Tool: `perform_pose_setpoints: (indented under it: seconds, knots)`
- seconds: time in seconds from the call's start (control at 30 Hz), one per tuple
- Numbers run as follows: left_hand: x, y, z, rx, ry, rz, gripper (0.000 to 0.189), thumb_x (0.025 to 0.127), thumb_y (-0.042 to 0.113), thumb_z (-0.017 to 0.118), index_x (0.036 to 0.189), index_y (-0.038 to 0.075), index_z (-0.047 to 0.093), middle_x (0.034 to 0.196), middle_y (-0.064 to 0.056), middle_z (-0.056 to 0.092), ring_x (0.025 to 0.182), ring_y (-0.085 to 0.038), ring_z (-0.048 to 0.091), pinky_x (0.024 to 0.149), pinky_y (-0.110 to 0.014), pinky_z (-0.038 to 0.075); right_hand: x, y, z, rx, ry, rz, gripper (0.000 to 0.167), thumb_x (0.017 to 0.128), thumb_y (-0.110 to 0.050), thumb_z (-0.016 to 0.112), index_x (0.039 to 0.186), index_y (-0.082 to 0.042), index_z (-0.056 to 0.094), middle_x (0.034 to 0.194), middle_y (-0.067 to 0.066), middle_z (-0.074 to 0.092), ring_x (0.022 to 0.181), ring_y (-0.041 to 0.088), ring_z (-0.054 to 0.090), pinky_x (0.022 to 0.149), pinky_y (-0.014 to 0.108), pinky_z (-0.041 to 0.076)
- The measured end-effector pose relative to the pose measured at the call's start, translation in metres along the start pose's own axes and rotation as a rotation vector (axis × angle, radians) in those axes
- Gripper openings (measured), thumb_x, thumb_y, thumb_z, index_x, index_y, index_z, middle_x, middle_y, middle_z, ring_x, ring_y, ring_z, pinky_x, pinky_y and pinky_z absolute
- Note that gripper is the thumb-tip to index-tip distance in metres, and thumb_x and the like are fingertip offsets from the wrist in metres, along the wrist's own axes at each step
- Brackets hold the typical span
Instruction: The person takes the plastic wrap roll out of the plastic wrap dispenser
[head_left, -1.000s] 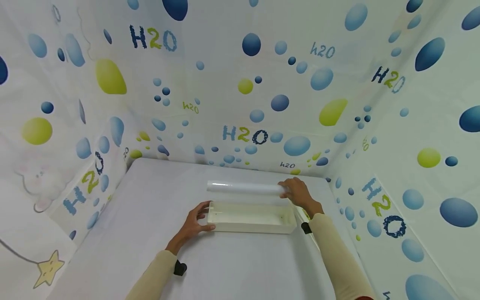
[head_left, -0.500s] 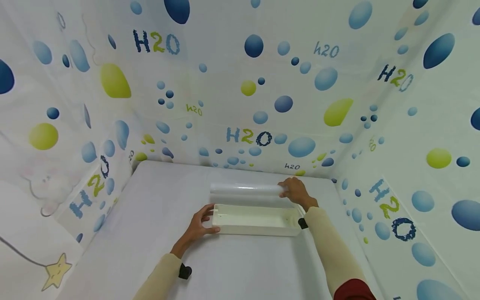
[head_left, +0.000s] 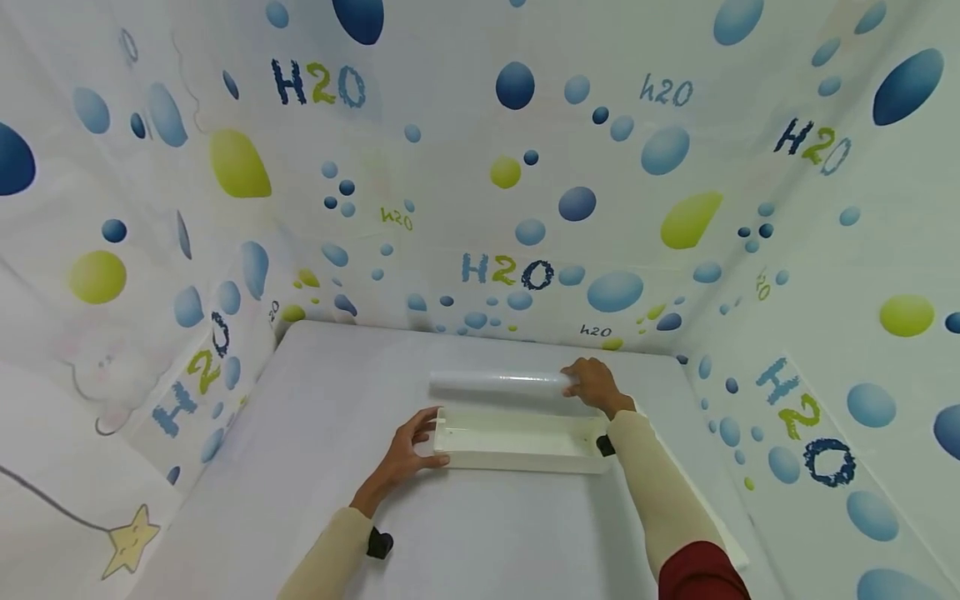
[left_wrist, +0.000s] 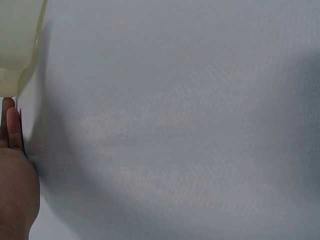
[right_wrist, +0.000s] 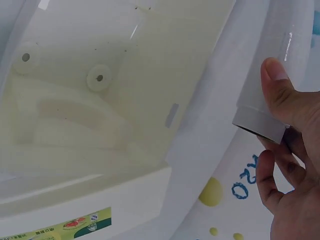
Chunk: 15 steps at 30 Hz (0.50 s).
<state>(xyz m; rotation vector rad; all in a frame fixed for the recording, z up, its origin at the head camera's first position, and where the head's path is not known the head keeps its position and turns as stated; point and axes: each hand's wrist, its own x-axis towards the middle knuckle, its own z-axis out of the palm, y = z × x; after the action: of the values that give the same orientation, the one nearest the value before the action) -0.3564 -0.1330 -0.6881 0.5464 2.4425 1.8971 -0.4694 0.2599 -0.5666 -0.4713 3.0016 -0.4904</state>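
A long cream plastic box (head_left: 517, 461), with no cover on top, stands on the white table in the head view. My left hand (head_left: 405, 450) grips its left end, thumb at the front and fingers round the back. Just behind the box, a roll of clear plastic wrap (head_left: 498, 382) lies lengthwise. My right hand (head_left: 595, 385) holds the roll's right end, with the thumb (right_wrist: 275, 82) pressed along its side in the right wrist view. The cardboard core (right_wrist: 260, 127) sticks out there. My right forearm hides the box's right end in the head view.
A long white piece (head_left: 735, 550) lies right of the box, partly under my right sleeve. Its green and yellow label (right_wrist: 92, 225) shows in the right wrist view. Patterned curtain walls (head_left: 480, 167) enclose the table at the back and both sides.
The head view has shifted a little, and things appear further right. My right forearm has come left over the box's right end. Both hands keep their holds.
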Motion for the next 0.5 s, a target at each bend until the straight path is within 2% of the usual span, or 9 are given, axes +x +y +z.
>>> perform_pose_setpoints:
  seconds: [0.07, 0.13, 0.2, 0.37, 0.5]
  knots:
    - [0.000, -0.001, 0.000, 0.012, 0.011, 0.026, 0.089, 0.085, 0.011, 0.092, 0.160, -0.002, 0.047, 0.153, -0.027, 0.060, 0.136, -0.042, 0.061, 0.107, -0.037, 0.050, 0.001, 0.001, 0.002, -0.003, -0.006, 0.004, 0.046, 0.093, -0.012, 0.086, 0.133, 0.006, 0.074, 0.133, 0.024, 0.074, 0.123, 0.045, 0.064, 0.113, 0.059, 0.049]
    - [0.001, -0.002, 0.000, 0.010, 0.018, 0.025, 0.089, 0.084, 0.012, 0.093, 0.160, -0.001, 0.048, 0.152, -0.025, 0.061, 0.136, -0.040, 0.062, 0.107, -0.035, 0.050, 0.001, 0.001, 0.003, -0.004, -0.013, 0.011, 0.045, 0.093, -0.012, 0.086, 0.133, 0.006, 0.074, 0.133, 0.024, 0.074, 0.124, 0.045, 0.064, 0.113, 0.059, 0.049]
    - [0.001, -0.002, 0.001, 0.021, 0.015, 0.029, 0.089, 0.085, 0.013, 0.093, 0.160, -0.001, 0.048, 0.152, -0.026, 0.062, 0.135, -0.040, 0.062, 0.107, -0.037, 0.051, 0.001, 0.001, 0.004, -0.011, -0.019, 0.022, 0.045, 0.093, -0.012, 0.086, 0.132, 0.006, 0.074, 0.132, 0.024, 0.074, 0.124, 0.046, 0.064, 0.113, 0.059, 0.049]
    - [0.001, 0.002, 0.001, -0.011, 0.000, -0.025, 0.089, 0.085, 0.011, 0.093, 0.161, 0.001, 0.047, 0.156, -0.025, 0.060, 0.140, -0.046, 0.059, 0.112, -0.048, 0.049, 0.003, 0.002, 0.006, -0.027, -0.032, 0.049, 0.045, 0.093, -0.011, 0.086, 0.133, 0.006, 0.073, 0.133, 0.025, 0.074, 0.127, 0.047, 0.064, 0.113, 0.062, 0.049]
    - [0.000, 0.006, 0.000, -0.010, 0.014, -0.038, 0.089, 0.084, 0.009, 0.094, 0.160, 0.001, 0.049, 0.155, -0.024, 0.061, 0.138, -0.046, 0.060, 0.111, -0.049, 0.049, 0.006, 0.004, 0.012, -0.016, -0.052, 0.065, 0.046, 0.095, -0.012, 0.084, 0.136, 0.004, 0.072, 0.136, 0.024, 0.072, 0.129, 0.046, 0.062, 0.114, 0.067, 0.047]
